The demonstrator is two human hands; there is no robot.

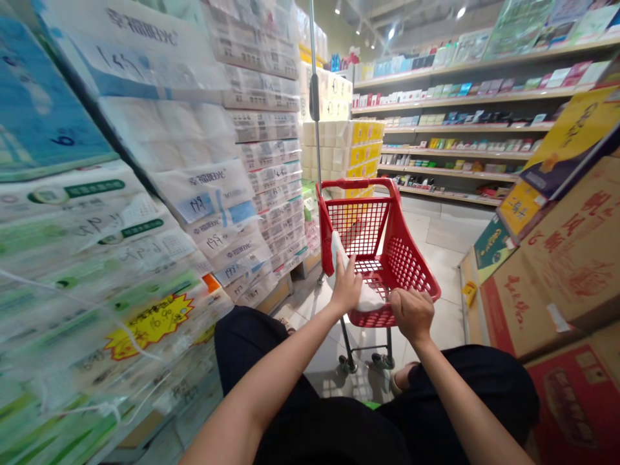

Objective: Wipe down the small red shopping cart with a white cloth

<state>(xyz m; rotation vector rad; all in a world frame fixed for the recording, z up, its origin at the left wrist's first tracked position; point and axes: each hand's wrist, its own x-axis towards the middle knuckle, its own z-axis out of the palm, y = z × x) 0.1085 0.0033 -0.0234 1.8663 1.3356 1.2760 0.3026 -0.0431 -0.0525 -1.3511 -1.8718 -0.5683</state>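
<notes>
Red plastic shopping cart, one, two hands at near end

One red plastic shopping cart [411, 266], straight ahead between the knees. Two hands on it. Right hand [411, 313] curled into a fist round the near rim, gripping the cart. Left hand [346, 285] lies over one white item [371, 298] at the near left corner, fingers partly stretched; cannot tell if it grips the item or only rests there.

Cart basket: mesh walls, floor seen through the grid beyond the fingers. White item runs from beyond the left hand back toward the right fist; cannot tell whether it sits inside or over the rim. Cart long axis points away from the person; low end at the hands, taller end with crossbar [356, 183] far side. Two casters [382, 360] clear below the grip.

Left of the left hand: plastic-wrapped paper packs [188, 135] in tall stacks, too many to count; one yellow starburst price sign [150, 326] on them. One metal pole [316, 97] upright past the left hand. Beyond both hands: yellow-and-white pack stack [365, 152], then wall shelving [445, 152], at least five tiers, small boxes and bottles on them. Right of the right hand: stacked cardboard cartons [576, 258], at least two brown, one red low down. Dark trousers [465, 381] either side, below the wrists.
</notes>
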